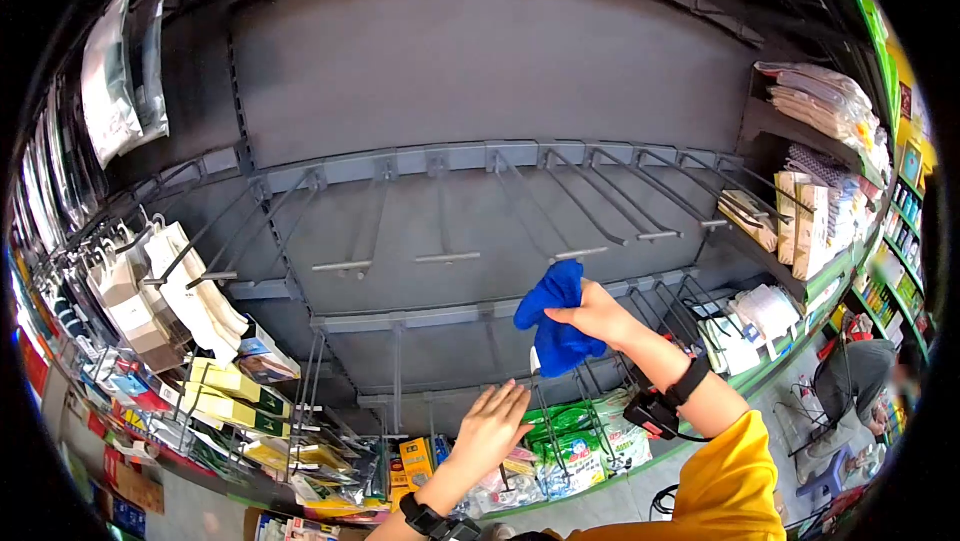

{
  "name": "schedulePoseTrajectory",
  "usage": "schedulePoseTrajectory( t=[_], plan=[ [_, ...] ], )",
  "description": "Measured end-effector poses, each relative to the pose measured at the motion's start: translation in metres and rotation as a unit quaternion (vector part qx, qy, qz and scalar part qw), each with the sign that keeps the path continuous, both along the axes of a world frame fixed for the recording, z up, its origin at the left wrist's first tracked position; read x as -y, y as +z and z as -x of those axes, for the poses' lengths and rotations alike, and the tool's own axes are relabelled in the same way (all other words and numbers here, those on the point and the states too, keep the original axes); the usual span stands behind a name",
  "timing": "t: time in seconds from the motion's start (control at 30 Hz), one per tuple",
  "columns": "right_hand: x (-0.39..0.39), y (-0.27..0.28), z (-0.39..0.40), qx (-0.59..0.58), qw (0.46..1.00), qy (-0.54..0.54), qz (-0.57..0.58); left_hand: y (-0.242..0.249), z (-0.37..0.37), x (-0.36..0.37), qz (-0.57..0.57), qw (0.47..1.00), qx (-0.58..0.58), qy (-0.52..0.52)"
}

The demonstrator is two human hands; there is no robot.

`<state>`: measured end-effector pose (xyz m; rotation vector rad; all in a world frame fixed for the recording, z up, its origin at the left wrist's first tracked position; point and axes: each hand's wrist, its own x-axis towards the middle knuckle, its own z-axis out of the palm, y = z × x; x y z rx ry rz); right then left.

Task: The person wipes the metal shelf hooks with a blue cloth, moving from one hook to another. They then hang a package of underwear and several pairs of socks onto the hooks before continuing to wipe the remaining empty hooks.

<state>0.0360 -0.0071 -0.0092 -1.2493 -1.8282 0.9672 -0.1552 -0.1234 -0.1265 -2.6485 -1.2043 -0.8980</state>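
Observation:
A crumpled blue cloth is gripped in my right hand, its fingers closed on the fabric. It overlaps the lower row of metal hooks in this view, close to the tip of an upper hook. My left hand holds nothing; its fingers are stretched out, palm down, near the lower hooks and above the green packages. Dark straps circle both wrists.
Bare hooks jut from the grey back panel. White socks and yellow boxes hang at left. Folded packs fill shelves at right. A person is low in the aisle beside a small stool.

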Motion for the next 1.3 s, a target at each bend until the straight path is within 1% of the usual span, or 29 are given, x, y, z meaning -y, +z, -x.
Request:
schedulePoseTrajectory(
  t=[0.07,0.1,0.13,0.2,0.23,0.27,0.33,0.4,0.43,0.47,0.53,0.57,0.6,0.67,0.73,0.8,0.87,0.93,1.0,1.07,1.1,1.13,1.2,1.23,1.3],
  plan=[
    [-0.014,0.010,0.012,0.071,0.997,0.012,-0.011,0.001,0.002,0.000,0.004,1.000,0.003,0.000],
    [-0.022,0.006,0.020,0.070,0.997,0.014,-0.012,0.003,0.003,0.002,0.006,1.000,0.003,-0.007],
    [-0.035,-0.001,0.031,0.126,0.988,0.006,-0.087,0.005,0.004,0.002,0.007,1.000,0.001,-0.016],
    [-0.056,-0.012,0.054,0.237,0.943,-0.010,-0.233,-0.004,0.002,0.001,0.007,1.000,-0.006,-0.016],
    [-0.062,-0.014,0.065,0.251,0.926,0.069,-0.274,-0.010,0.001,0.000,0.002,1.000,-0.013,-0.014],
    [-0.062,-0.020,0.075,0.249,0.909,0.109,-0.317,-0.014,0.001,-0.004,-0.004,1.000,-0.020,-0.010],
    [-0.078,-0.045,0.086,0.257,0.893,0.159,-0.332,-0.004,0.003,-0.002,0.001,1.000,-0.022,-0.012],
    [-0.089,-0.065,0.084,0.344,0.888,0.181,-0.246,-0.005,0.003,-0.003,-0.001,0.999,-0.050,-0.019],
    [-0.095,-0.070,0.080,0.328,0.882,0.195,-0.276,-0.004,0.004,-0.003,0.010,0.999,-0.039,-0.025],
    [-0.101,-0.074,0.073,0.327,0.883,0.196,-0.272,-0.003,0.005,-0.003,0.014,0.999,-0.039,-0.025],
    [-0.101,-0.065,0.061,0.395,0.869,0.181,-0.237,-0.001,0.005,-0.004,0.018,0.998,-0.054,-0.025],
    [-0.116,-0.081,0.050,0.404,0.856,0.174,-0.271,0.001,0.005,-0.003,0.012,0.998,-0.048,-0.026],
    [-0.127,-0.089,0.041,0.374,0.865,0.179,-0.283,0.001,0.005,-0.003,0.015,0.998,-0.049,-0.027],
    [-0.116,-0.070,0.023,0.482,0.839,0.111,-0.225,0.000,0.005,-0.005,0.003,0.999,-0.038,-0.026],
    [-0.132,-0.069,0.012,0.570,0.810,0.096,-0.101,0.002,0.006,-0.005,-0.006,0.999,-0.045,-0.025],
    [-0.133,-0.057,0.016,0.568,0.813,0.098,-0.085,-0.005,0.005,-0.009,0.009,0.999,-0.012,-0.036],
    [-0.121,-0.042,0.040,0.423,0.867,0.131,-0.227,-0.010,0.005,-0.013,-0.003,0.999,-0.025,-0.035],
    [-0.114,-0.038,0.070,0.323,0.880,0.184,-0.295,-0.011,0.006,-0.012,-0.013,0.999,-0.039,-0.035],
    [-0.102,-0.035,0.104,0.262,0.883,0.248,-0.302,-0.008,0.006,-0.013,-0.020,0.998,-0.040,-0.039],
    [-0.103,-0.069,0.120,0.302,0.859,0.246,-0.332,-0.008,0.006,-0.012,-0.018,0.998,-0.045,-0.040],
    [-0.115,-0.098,0.121,0.343,0.858,0.239,-0.298,-0.007,0.006,-0.013,-0.016,0.998,-0.048,-0.039],
    [-0.113,-0.100,0.115,0.333,0.854,0.244,-0.317,-0.008,0.007,-0.014,-0.016,0.998,-0.051,-0.040],
    [-0.109,-0.090,0.100,0.368,0.863,0.223,-0.266,-0.011,0.006,-0.014,-0.011,0.998,-0.041,-0.043],
    [-0.099,-0.076,0.095,0.391,0.875,0.180,-0.220,-0.010,0.006,-0.013,-0.007,0.998,-0.040,-0.044],
    [-0.107,-0.071,0.087,0.430,0.871,0.172,-0.164,-0.007,0.009,-0.015,-0.017,0.996,-0.073,-0.044]
  ],
)
